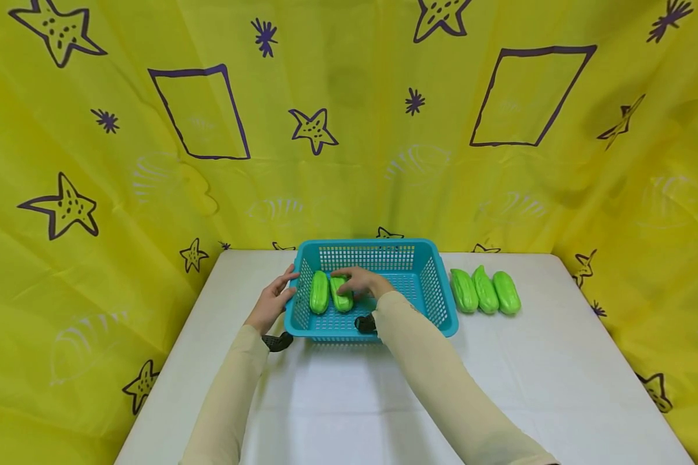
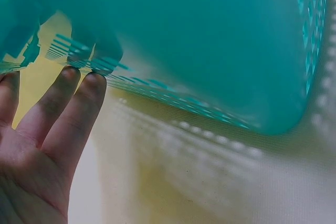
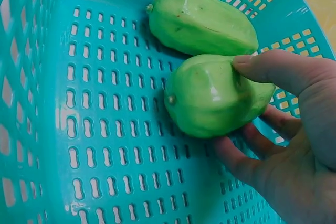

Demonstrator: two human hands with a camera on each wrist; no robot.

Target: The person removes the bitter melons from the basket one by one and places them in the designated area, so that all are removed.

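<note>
A blue-green plastic basket (image 1: 326, 334) with slotted walls stands on the table. My left hand (image 1: 270, 305) is at its left side; in the left wrist view, straight fingertips touch the basket wall (image 2: 210, 51). Inside the basket, my right hand (image 1: 363, 282) holds a glossy green gourd (image 1: 342, 301) between thumb and fingers. The right wrist view has the thumb on top of this gourd (image 3: 202, 98) and fingers at its lower side. Another green gourd (image 3: 202, 19) lies alongside it, nearer the basket's left wall. The basket floor beneath the held gourd is partly hidden.
Three more green gourds, the left one (image 1: 464, 292), the middle one (image 1: 485, 290) and the right one (image 1: 507, 294), lie side by side right of the basket. A white-covered table (image 1: 558, 361) bears everything. Yellow patterned curtains (image 1: 349, 187) enclose its back and sides.
</note>
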